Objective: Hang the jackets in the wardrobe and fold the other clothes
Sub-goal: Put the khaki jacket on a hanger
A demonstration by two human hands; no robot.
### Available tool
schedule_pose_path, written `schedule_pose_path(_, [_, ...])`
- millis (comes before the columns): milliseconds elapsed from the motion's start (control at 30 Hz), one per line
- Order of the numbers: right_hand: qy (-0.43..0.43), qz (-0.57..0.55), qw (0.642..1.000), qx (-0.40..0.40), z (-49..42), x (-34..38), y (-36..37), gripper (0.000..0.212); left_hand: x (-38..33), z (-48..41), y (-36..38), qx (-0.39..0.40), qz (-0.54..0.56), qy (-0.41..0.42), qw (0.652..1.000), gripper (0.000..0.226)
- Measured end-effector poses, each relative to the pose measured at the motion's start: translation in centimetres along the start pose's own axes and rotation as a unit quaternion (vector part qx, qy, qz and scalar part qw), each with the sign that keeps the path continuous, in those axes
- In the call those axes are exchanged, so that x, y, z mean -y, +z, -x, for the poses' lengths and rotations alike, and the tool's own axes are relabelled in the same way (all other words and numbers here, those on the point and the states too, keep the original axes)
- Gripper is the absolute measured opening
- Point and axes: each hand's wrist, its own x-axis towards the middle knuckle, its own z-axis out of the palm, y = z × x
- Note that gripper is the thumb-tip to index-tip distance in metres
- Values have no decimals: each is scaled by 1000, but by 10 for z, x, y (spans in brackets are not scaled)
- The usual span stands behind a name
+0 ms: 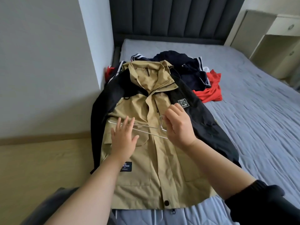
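Note:
A tan jacket with black sleeves (155, 159) lies flat, front up, on the bed with its hood toward the headboard. A thin clear hanger (146, 130) hovers over its chest. My right hand (178, 125) pinches the hanger near its hook. With its fingers spread and straight, my left hand (124, 137) lies over the hanger's left arm. Behind the jacket sits a heap with a navy garment with white stripes (186, 69) and a red garment (209, 90).
The bed (259, 111) has a grey-blue sheet and a dark padded headboard (170, 17). A white wall corner (90, 46) and wooden floor (40, 159) lie to the left. A pale cabinet (279, 38) stands at the right.

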Motion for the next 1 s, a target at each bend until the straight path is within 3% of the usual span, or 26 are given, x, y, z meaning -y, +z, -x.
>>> schedule_pose_path(100, [39,-28,999,-22,-6,4,10,19,-2,-4,-4,-48,45,-19,998,15])
schedule_pose_path(200, [157,-37,986,-30,-5,1,21,7,-1,-1,-5,-30,123,-14,992,18])
schedule_pose_path(300, [315,-82,946,10,-5,-5,26,44,-5,0,-4,12,199,-60,978,22])
schedule_pose_path(367, [368,-75,923,81,-1,-13,28,59,-6,0,-2,17,223,-81,971,21])
schedule_pose_path(433, [365,-6,913,184,5,-22,31,42,-6,-2,0,14,222,-83,971,17])
schedule_pose_path(500, [305,90,913,256,12,-24,33,31,-7,-5,1,11,217,-88,972,16])
schedule_pose_path(633, [230,174,936,200,16,-30,42,45,-10,-9,4,30,228,-73,971,16])
schedule_pose_path(800, [351,241,889,167,6,-71,53,43,0,-22,7,-71,29,-3,997,20])
schedule_pose_path(900, [400,257,863,173,3,-97,61,46,4,-30,17,-26,106,-79,991,34])
schedule_pose_path(1000, [419,256,853,179,-2,-116,73,45,3,-50,23,34,232,-167,958,38])
